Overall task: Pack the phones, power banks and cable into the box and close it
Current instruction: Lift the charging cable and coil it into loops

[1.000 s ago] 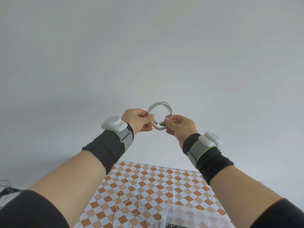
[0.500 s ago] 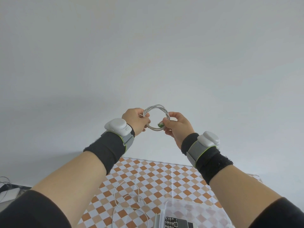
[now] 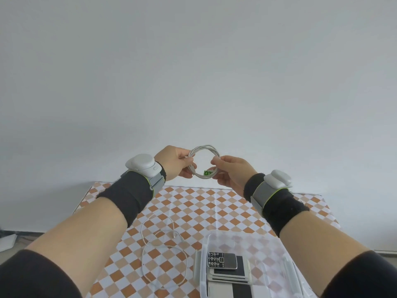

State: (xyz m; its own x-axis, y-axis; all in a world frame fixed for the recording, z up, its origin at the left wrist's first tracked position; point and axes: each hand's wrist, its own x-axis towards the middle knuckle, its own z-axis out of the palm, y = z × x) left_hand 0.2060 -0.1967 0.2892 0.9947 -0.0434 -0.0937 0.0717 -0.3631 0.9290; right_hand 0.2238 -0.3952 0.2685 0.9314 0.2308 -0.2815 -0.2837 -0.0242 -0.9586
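I hold a white cable (image 3: pixel 205 148) wound into a small coil with a green tag, raised in front of the wall. My left hand (image 3: pixel 175 163) grips the coil's left side and my right hand (image 3: pixel 233 172) pinches its right side. Below, a clear plastic box (image 3: pixel 268 241) sits on the checkered table. Inside it a keypad phone (image 3: pixel 222 260) lies on top of stacked flat devices (image 3: pixel 228 279). A second thin white cable (image 3: pixel 159 250) lies loose on the table, left of the box.
The table has an orange-and-white checkered cloth (image 3: pixel 214 203) and stands against a plain white wall. Its left edge and far edge are in view. A white object (image 3: pixel 6 241) lies on the floor at far left.
Both hands have come down a little with the coil and the view has tilted down. More of the table and the box with the phone now shows.
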